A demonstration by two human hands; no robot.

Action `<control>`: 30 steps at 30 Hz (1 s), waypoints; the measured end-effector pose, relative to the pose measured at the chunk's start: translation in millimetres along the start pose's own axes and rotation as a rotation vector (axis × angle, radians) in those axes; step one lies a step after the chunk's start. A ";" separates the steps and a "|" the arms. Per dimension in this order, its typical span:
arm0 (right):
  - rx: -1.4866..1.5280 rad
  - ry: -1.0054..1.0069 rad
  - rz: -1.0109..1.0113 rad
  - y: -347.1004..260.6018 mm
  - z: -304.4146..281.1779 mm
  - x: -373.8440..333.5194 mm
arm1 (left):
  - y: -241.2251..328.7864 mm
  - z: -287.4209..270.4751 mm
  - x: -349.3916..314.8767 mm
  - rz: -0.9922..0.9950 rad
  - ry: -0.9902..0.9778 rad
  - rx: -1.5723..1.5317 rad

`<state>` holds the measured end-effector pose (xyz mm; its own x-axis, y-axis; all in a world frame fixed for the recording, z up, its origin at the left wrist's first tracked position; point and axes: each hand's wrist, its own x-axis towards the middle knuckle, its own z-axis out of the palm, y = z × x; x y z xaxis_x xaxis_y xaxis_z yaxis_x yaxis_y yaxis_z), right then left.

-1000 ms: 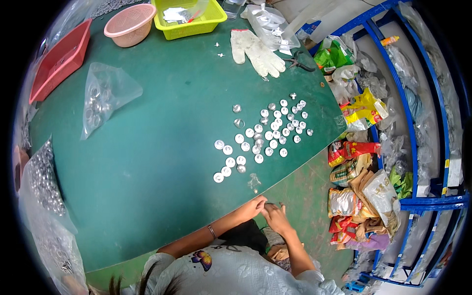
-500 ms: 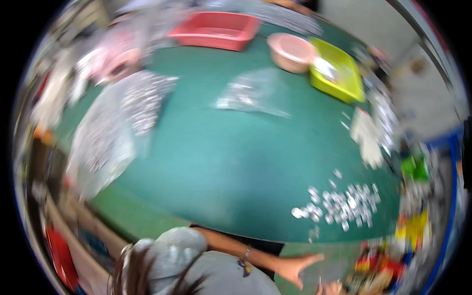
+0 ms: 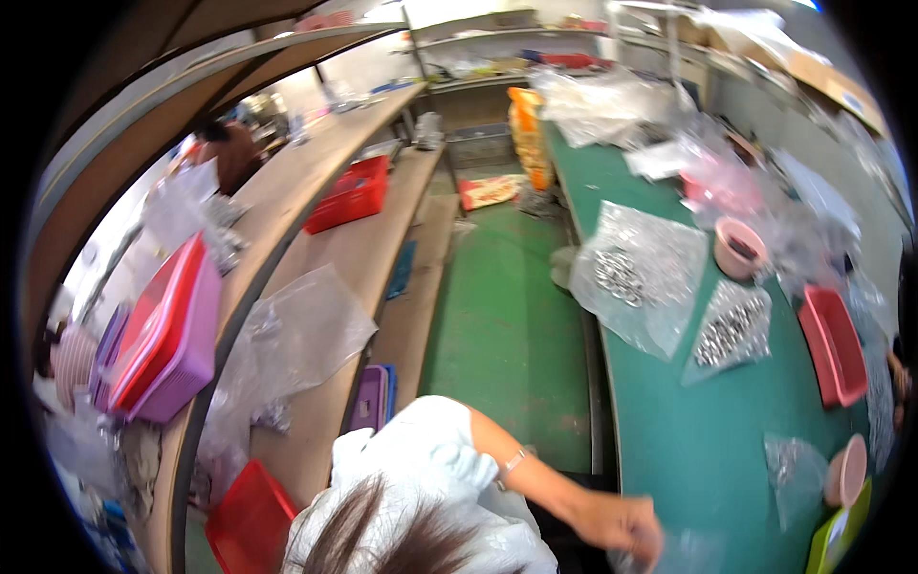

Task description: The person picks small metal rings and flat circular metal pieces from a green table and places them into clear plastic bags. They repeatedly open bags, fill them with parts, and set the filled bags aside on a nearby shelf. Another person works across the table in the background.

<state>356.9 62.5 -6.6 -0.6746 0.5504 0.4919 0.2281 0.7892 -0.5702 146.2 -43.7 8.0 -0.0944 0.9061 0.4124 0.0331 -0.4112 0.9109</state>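
My left hand (image 3: 617, 524), with a bracelet on the wrist, is over the near edge of the green table at the lower edge of the view. Its fingers curl down and look closed on a clear plastic bag (image 3: 693, 550), partly blurred and cut off by the frame. My right hand is out of view. Farther up the table lie a large clear bag of shiny metal pieces (image 3: 620, 277) and a smaller bag of similar pieces (image 3: 732, 327). Another clear bag (image 3: 794, 478) lies nearer, beside a pink bowl (image 3: 847, 471).
The green table (image 3: 660, 430) also bears a red basin (image 3: 832, 344), a small pink bucket (image 3: 739, 249) and a yellow-green basin (image 3: 841, 531). To the left, wooden shelves (image 3: 330, 230) hold red and purple baskets (image 3: 182, 335). A green floor aisle (image 3: 507, 325) runs between.
The view has swung left, bringing the shelves and aisle in. My left hand, earlier spread apart, now has curled fingers at the clear bag. My right hand has left the view.
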 end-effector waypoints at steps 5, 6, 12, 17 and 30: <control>-0.017 0.058 -0.007 0.2 11.3 -0.6 | 143.1 -132.0 -57.8 0.156 0.799 1.317; -0.019 0.065 -0.011 -0.5 12.7 -0.3 | 173.2 -157.5 -75.7 0.130 0.889 1.719; -0.066 0.133 0.020 -0.4 19.6 -2.1 | 346.5 -276.2 -215.4 -0.077 2.013 1.924; -0.144 0.213 0.084 -4.1 24.7 -6.1 | 428.1 -288.2 -362.3 -0.054 2.822 1.843; -0.230 0.287 -0.061 18.3 5.9 -12.0 | 411.3 -248.8 -456.5 0.103 3.333 1.636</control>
<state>365.1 68.8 -26.9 -0.4746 0.5286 0.7039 0.3676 0.8456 -0.3872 -44.6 -651.2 192.2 0.5751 -0.6804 0.4542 -0.2408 0.3898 0.8889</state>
